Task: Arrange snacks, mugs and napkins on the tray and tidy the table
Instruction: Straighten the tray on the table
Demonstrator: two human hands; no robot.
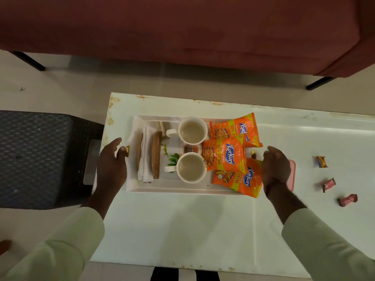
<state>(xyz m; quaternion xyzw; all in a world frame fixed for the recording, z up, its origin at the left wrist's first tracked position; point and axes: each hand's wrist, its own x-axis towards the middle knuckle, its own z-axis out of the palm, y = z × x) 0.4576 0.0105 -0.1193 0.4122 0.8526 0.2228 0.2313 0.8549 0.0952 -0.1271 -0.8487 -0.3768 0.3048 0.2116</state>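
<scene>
While both hands sit at the tray's ends: the step in hand looks like lifting or shifting the loaded tray, so the advice below is for that.
Tray: white rectangular tray [168, 187] rests on the white worktop [182, 230], near its left end.
Load: two white ceramic mugs [191, 168] stand mid-tray, both seemingly holding a pale liquid; white folded napkins in a wooden holder [155, 157] stand at the left; three orange Kurkure snack packets [225, 155] overlap at the right, the nearest hanging over the tray rim.
Left hand [111, 163]: curled at the small gold handle [127, 151] on the tray's left end — whether the grip is clenched on it I cannot tell.
Right hand [277, 167]: beside the opposite gold handle [253, 154], fingers bent, apparently not yet closed on it.
How to do it well: take both handles evenly, raise level and slowly — the mugs would spill on any tilt, and the overhanging packet could slide off.
Left to tidy: three small wrapped sweets [328, 184] lie on the worktop, well right of the tray.
</scene>
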